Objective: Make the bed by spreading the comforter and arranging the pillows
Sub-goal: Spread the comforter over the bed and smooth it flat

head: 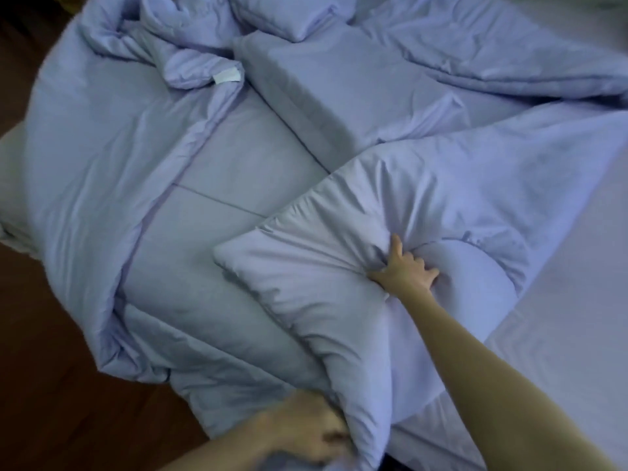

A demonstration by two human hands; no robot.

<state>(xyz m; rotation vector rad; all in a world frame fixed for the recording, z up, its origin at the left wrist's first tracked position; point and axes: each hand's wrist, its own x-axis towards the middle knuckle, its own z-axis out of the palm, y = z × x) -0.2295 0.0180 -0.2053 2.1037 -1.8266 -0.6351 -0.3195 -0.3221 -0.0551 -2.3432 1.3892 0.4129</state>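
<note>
A pale lilac comforter (112,171) lies crumpled across the bed, its left part hanging over the bed's edge and a folded flap reaching toward me. My right hand (406,270) is stretched out and clenched on a bunch of that flap, with creases radiating from the grip. My left hand (306,430) grips the comforter's near edge at the bottom of the view. A flat pillow (339,86) in the same lilac lies in the middle of the bed. A second pillow (289,15) rests at the top, partly cut off by the frame.
The bare lilac sheet of the mattress (574,321) shows at the right. Dark wooden floor (44,385) runs along the left and bottom left. A white label (227,76) sticks out of a bunched comforter corner at the upper left.
</note>
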